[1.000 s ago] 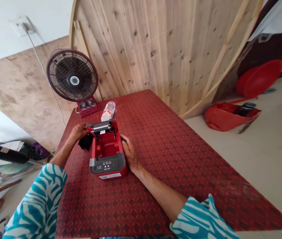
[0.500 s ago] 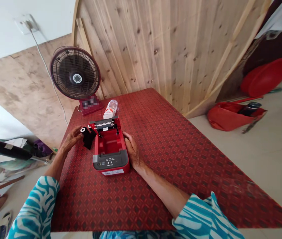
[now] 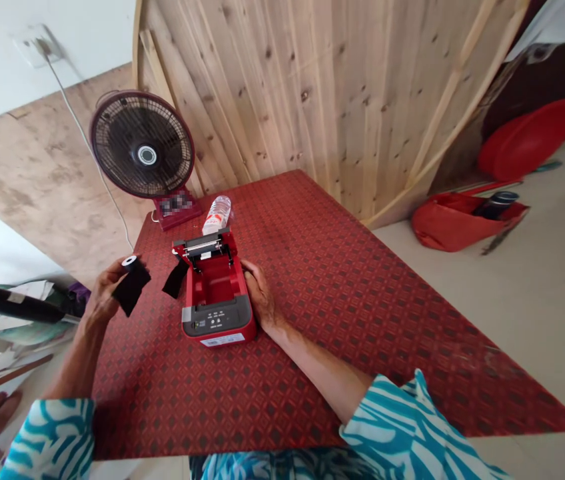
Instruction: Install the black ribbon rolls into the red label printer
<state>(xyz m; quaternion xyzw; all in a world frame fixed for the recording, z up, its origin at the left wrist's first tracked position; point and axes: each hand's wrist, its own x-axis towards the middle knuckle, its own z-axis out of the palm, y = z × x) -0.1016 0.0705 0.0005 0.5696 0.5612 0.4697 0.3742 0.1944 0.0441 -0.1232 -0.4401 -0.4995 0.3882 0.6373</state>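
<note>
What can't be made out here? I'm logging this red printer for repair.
Head view only:
- Label on the red printer: label too small to read.
- Printer's right side: partly hidden by the right hand.
- Black roll: partly hidden by the left hand.
- Fan base: markings blurred.

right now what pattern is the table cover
Table cover: dark diamonds on red, best in head view.
</note>
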